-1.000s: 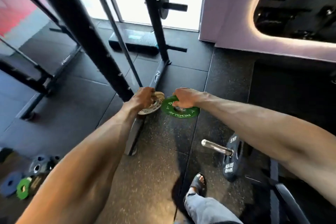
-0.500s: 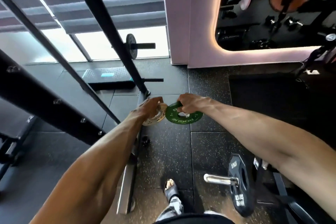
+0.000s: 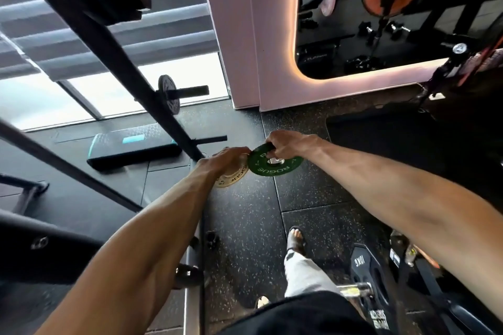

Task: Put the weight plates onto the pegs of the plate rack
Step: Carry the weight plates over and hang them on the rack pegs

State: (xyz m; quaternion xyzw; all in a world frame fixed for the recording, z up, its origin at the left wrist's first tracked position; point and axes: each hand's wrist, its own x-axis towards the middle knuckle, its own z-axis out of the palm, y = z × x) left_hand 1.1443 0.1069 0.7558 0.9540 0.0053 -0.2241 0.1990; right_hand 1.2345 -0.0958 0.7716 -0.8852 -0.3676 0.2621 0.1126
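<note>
View's tipped up since a second ago, and I get way more window and mirror (image 3: 340, 35) now. Grip hasn't changed: the left hand (image 3: 228, 158) is still wrapped over the pale plate (image 3: 231, 178), and the right hand (image 3: 285, 144) pinches the green plate (image 3: 272, 167) at its rim. The plates are side by side in the air, by the foot of the rack upright (image 3: 114, 57). Below is speckled black rubber floor (image 3: 245, 226), with a step platform (image 3: 130, 149) under the window.

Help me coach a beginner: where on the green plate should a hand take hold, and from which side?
Take the green plate by its far rim, coming from above on the right, as the right hand does. It is a thin disc held nearly flat, so fingers can curl over the edge. Its left edge sits close to the pale plate in the left hand.
</note>
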